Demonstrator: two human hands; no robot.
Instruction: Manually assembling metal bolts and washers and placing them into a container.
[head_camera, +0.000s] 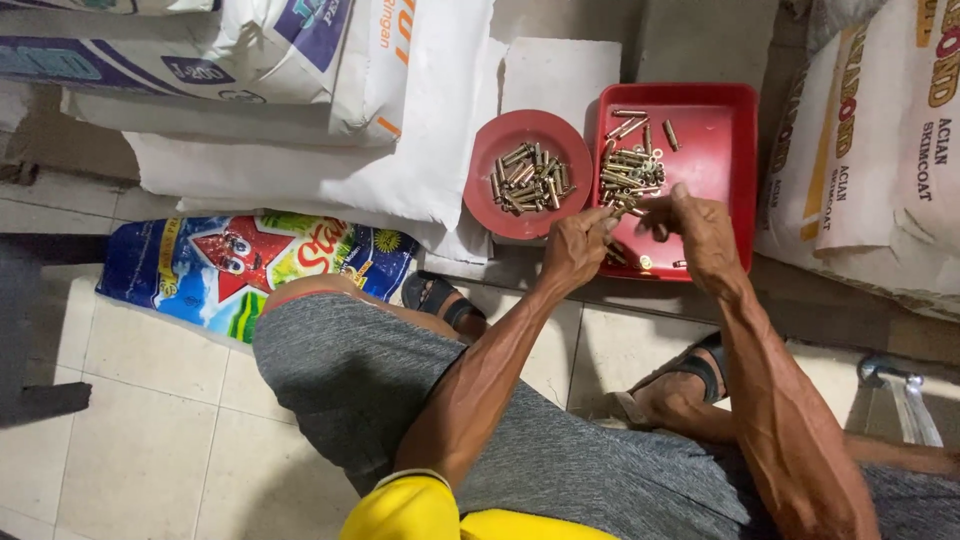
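Left grip: my left hand (577, 243) hung over the near-left corner of the red rectangular tray (735, 110), fingers curled and pressed together on what looked like a small brass-coloured piece; the piece itself was too small for me to be sure of.
Right grip: my right hand (700, 228) sat just beside the left one, fingertips bunched toward it. I could not tell whether it pinched a piece or only steadied what the left held.
Hands together: both met over the tray's near edge, which I judged kept anything that slipped falling back among the rest.
Loose pieces: a heap of short brass-coloured metal sleeves and bolts (632, 165) lay in the tray's far-left part, with a few strays near the hands.
Round bowl: a red round bowl (500, 215) stood touching the tray's left side and held a second heap of similar pieces (530, 180); set that close, I judged, so a piece could pass across with little reach.
Floor: tray and bowl rested low on the floor, between white printed sacks (300, 110) on the left and more sacks (880, 150) on the right.
Posture: I sat with knees apart in grey shorts (360, 380), sandalled feet (690, 375) planted on the tiles, arms reaching forward between them.
Other: a colourful printed bag (240, 265) lay flat by my left knee.
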